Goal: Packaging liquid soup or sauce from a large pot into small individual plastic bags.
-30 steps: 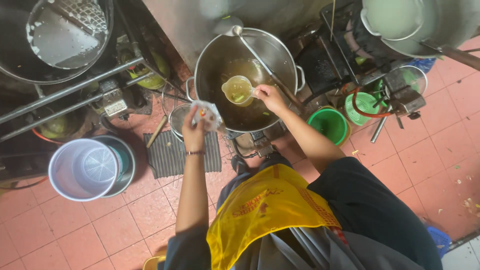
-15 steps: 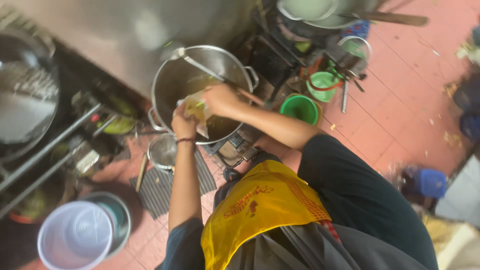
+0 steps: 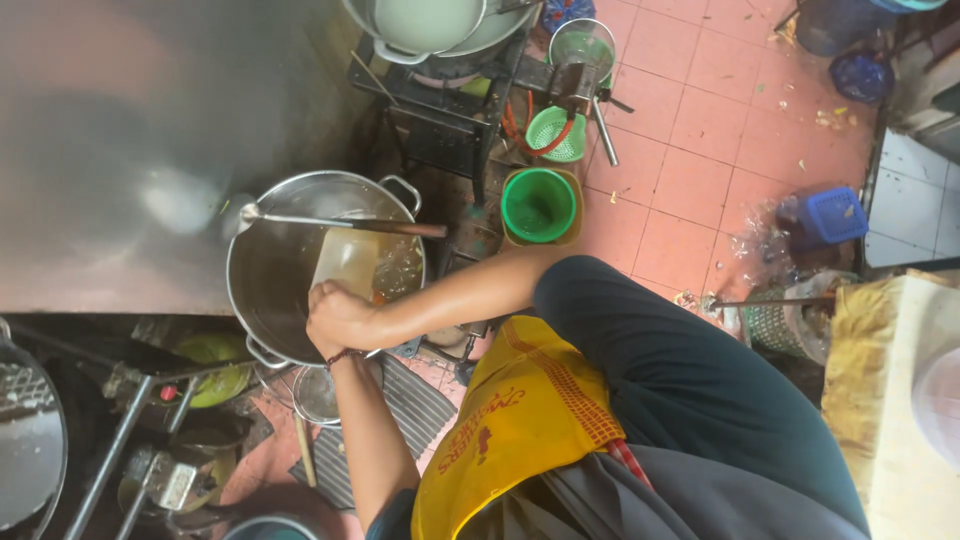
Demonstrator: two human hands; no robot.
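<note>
My left hand (image 3: pixel 328 322), with a bracelet at the wrist, and my right hand (image 3: pixel 372 312) meet in one clump at the near rim of a large steel pot (image 3: pixel 262 205). Both are closed on a clear plastic bag (image 3: pixel 350 258) of yellowish broth, held over the pot's inside. The fingers are hidden under the backs of the hands. A long-handled ladle (image 3: pixel 340 222) lies across the pot's top, untouched. The pot holds dark broth with bits floating near the bag.
A green bucket (image 3: pixel 538 205) and a green basket (image 3: pixel 556 133) stand on the tiled floor right of the pot. Another big pot (image 3: pixel 430 25) sits on a burner frame above. A small strainer (image 3: pixel 318 395) and ribbed mat (image 3: pixel 405 405) lie below. A blue basket (image 3: pixel 832 215) is far right.
My right hand has left the ladle, which now rests across the pot, and joined my left hand on the bag. The view has swung right.
</note>
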